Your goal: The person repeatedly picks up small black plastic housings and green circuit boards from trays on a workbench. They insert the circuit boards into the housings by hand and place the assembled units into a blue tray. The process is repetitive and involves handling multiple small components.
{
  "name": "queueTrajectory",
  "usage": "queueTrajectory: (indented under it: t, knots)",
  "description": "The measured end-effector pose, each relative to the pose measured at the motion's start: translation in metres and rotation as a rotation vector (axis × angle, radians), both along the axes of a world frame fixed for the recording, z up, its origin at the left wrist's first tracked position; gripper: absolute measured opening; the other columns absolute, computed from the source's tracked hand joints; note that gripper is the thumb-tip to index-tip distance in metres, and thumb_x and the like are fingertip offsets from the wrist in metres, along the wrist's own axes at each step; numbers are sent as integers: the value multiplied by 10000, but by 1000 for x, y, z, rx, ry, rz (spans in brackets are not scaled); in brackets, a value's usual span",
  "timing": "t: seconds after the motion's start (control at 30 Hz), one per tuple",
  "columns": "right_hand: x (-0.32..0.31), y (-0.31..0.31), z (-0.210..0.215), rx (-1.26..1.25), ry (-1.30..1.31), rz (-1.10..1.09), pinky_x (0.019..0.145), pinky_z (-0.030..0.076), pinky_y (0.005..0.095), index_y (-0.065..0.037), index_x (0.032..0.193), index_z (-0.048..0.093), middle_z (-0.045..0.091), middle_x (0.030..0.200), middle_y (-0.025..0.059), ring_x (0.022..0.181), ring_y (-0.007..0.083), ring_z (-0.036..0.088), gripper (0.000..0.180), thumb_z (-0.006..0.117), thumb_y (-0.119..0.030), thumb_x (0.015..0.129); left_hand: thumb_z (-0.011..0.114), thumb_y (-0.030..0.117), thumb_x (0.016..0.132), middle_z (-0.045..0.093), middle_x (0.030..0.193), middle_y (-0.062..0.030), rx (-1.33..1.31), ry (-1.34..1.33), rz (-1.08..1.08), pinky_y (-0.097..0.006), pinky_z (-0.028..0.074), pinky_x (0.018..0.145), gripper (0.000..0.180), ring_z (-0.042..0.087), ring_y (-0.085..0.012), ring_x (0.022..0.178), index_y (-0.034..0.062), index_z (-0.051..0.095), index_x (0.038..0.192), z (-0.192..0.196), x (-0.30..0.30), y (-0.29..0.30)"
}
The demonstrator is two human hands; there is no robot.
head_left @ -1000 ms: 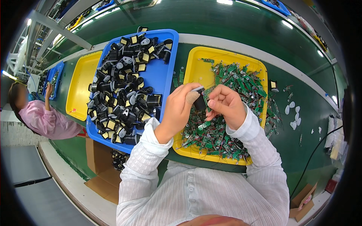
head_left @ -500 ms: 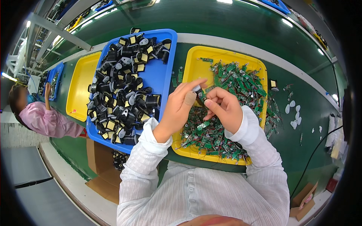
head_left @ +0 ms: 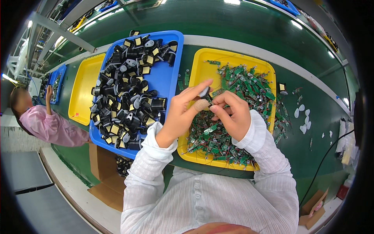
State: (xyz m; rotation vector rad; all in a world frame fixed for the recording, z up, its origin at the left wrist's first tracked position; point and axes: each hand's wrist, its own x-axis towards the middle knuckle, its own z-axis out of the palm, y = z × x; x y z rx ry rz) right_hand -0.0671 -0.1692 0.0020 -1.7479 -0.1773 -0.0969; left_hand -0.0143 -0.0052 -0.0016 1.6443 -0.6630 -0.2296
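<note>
My left hand (head_left: 183, 111) and my right hand (head_left: 230, 115) meet over a yellow tray (head_left: 200, 70) heaped with small green circuit boards (head_left: 249, 84). Between the fingertips of both hands sits a small black part (head_left: 205, 93) with a thin wire; the left thumb and forefinger pinch it, the right fingers press against it. A bandage wraps one left fingertip. To the left stands a blue tray (head_left: 169, 76) piled with black plastic housings (head_left: 128, 93), some with yellow labels.
An empty yellow tray (head_left: 83, 89) lies further left, more blue trays beyond. A person in a pink top (head_left: 46, 124) works at the left. White scraps (head_left: 302, 117) lie on the green belt. Cardboard boxes (head_left: 107, 183) stand under the bench. A black cable (head_left: 323, 163) hangs at right.
My hands stay over the yellow tray; the fingers have shifted slightly around the small black part, with the left forefinger now stretched out over it.
</note>
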Motion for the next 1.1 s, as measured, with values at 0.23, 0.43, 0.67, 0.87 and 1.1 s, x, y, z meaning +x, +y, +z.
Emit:
queueTrajectory:
  t: [0.23, 0.43, 0.67, 0.87, 1.1]
  knots:
    - [2, -4, -5, 239, 140, 56, 555, 528, 230, 45, 883, 533, 544, 863, 98, 690, 131, 591, 98, 550, -39, 834, 560, 115, 842, 553, 1139, -113, -72, 179, -73, -288, 411, 873, 454, 510, -157, 1030, 40, 440, 1274, 2, 5, 5]
    - [2, -3, -5, 177, 90, 50, 566, 535, 235, 43, 897, 534, 544, 882, 106, 727, 140, 593, 103, 554, -32, 829, 586, 106, 802, 458, 1225, -123, -187, 252, -128, -282, 409, 859, 498, 490, -174, 1061, 9, 391, 1249, 0, 0, -4]
    - [2, -4, 0, -26, 14, 108, 612, 542, 246, 44, 855, 511, 501, 830, 85, 806, 149, 577, 59, 543, 18, 814, 678, 105, 755, 511, 1115, -74, -301, 378, -144, -287, 446, 828, 471, 515, -151, 1005, 32, 467, 1169, -1, 4, 1]
    - [4, -1, 3, -145, -134, 65, 635, 515, 293, 24, 913, 560, 564, 870, 129, 723, 222, 613, 121, 576, -20, 801, 692, 75, 730, 563, 1013, -65, -318, 329, -86, -275, 456, 813, 413, 550, -147, 940, 9, 535, 1106, -2, 2, 1]
    - [15, -2, 6, -208, -120, -13, 611, 504, 275, 19, 891, 574, 583, 840, 128, 711, 195, 611, 128, 596, -6, 767, 669, 111, 734, 509, 1205, -110, 28, -68, -14, -337, 375, 950, 521, 492, -210, 1091, 5, 480, 1207, -6, 14, 8]
